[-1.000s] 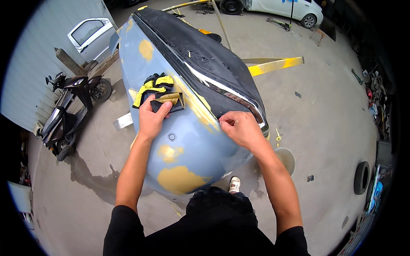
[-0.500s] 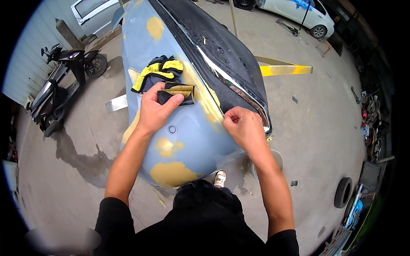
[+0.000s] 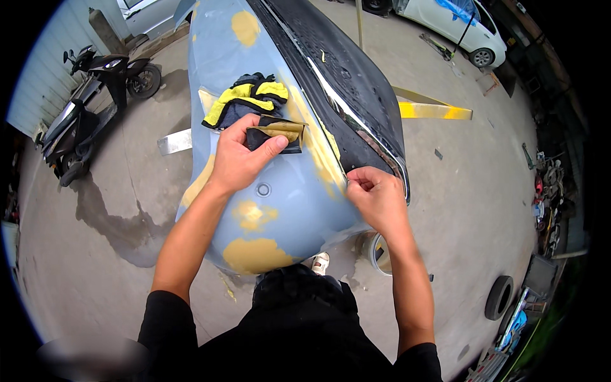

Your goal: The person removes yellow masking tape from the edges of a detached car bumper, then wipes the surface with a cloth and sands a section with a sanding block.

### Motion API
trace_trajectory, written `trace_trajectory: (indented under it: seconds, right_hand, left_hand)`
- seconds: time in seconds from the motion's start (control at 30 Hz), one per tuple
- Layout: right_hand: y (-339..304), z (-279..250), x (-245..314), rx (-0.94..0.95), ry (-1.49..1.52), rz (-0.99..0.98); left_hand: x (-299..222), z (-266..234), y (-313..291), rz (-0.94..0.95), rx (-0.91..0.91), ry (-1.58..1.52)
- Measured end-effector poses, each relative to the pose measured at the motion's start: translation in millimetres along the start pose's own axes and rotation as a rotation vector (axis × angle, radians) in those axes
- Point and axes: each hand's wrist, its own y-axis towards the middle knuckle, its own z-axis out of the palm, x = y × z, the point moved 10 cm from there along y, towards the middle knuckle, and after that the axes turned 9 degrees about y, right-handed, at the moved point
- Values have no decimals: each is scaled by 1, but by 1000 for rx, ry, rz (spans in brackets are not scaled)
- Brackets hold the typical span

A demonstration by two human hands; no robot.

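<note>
A blue-grey car body panel (image 3: 299, 219) with tan filler patches lies in front of me. My left hand (image 3: 238, 162) is closed around a folded piece of sandpaper (image 3: 291, 132), black with a tan face, held above the panel. Behind it a yellow and dark grey cloth (image 3: 237, 99) rests crumpled on the panel. With fingertips pinched together, my right hand (image 3: 380, 198) is at the seam between the panel and a black part (image 3: 356, 95) with a chrome strip. What those fingertips hold, if anything, is too small to make out. Yellowish filler runs along that seam.
A bucket (image 3: 367, 252) stands on the floor beside my right forearm. Yellow metal stand bars (image 3: 439, 111) stick out past the black part. A black scooter (image 3: 95, 114) is parked at left, a tire (image 3: 499, 297) lies at right, and a white car (image 3: 439, 22) stands far right.
The whole view has shifted slightly, so the panel and both hands sit further right. The left hand still grips the sandpaper, and the right fingertips stay pinched at the seam.
</note>
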Motion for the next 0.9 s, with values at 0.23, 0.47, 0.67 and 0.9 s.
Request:
trace_trajectory:
  seconds: [0.23,0.47,0.67,0.9]
  right_hand:
    - [8,5,11,2,-70,6]
    - [4,3,7,-17,-64,19]
    - [18,4,10,-19,-80,77]
    - [12,7,5,-52,-34,119]
  left_hand:
    - [2,2,-1,5,2,11]
    - [0,3,-2,-12,20,-38]
    - [1,5,0,-18,27,20]
    - [3,2,-3,8,9,42]
